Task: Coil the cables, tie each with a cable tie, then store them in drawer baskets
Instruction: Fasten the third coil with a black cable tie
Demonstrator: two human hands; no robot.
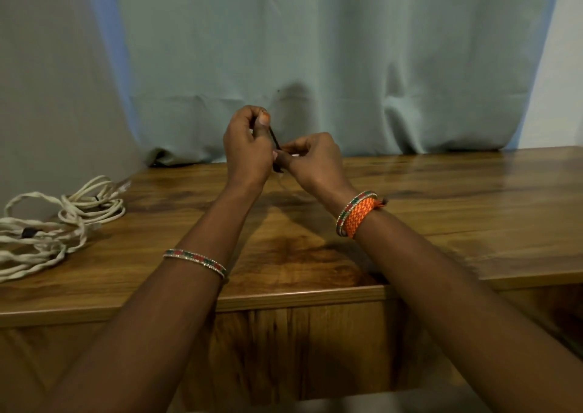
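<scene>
Both hands are raised above the wooden table (441, 198), close together in the middle of the view. My left hand (246, 147) pinches the upper end of a thin black cable tie (275, 138) between thumb and fingers. My right hand (310, 160) pinches the tie's lower end. A thin pale strand hangs below the hands, too faint to identify. Two coils of cream twisted cable lie at the table's left: the farther coil (94, 202) and the nearer coil (38, 239), each bound by a black tie.
A pale green curtain (315, 65) hangs behind the table and touches its back edge. The table's front edge (284, 296) runs across the lower view, with a wooden front panel beneath it. A grey wall stands at the left.
</scene>
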